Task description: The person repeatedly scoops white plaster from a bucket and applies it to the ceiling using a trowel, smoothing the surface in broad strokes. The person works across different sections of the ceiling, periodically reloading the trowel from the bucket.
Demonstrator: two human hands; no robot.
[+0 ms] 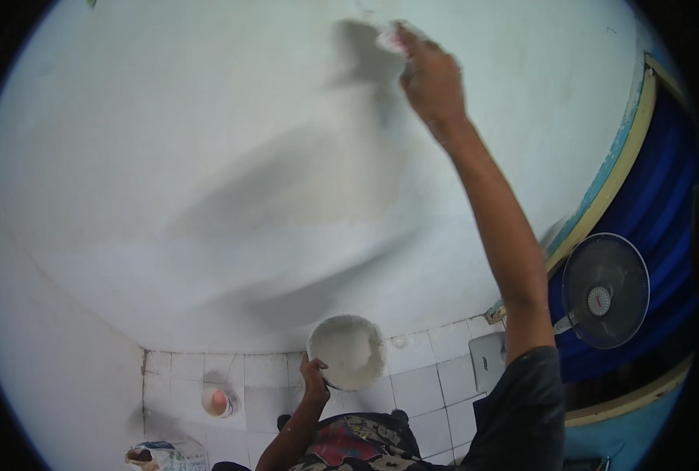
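At the top of the picture my right hand (434,82) is raised to the pale wall (232,102), its fingers closed round a small whitish-pink thing (393,39). Its exact kind does not show, as the hand covers part of it. Some whitish marks lie on the wall just above it. Low in the middle, my left hand (315,377) grips the rim of a round tub (346,352). The tub is tilted so that its inside faces me, and pale, whitish stuff coats its wall and bottom.
On the tiled floor (420,365) stand a small cup (219,402) with something orange-pink inside and, at lower left, an open bag (165,455). To the right are a fan (605,290), its pale base (487,361), and a blue curtain (664,196) in a yellowish frame.
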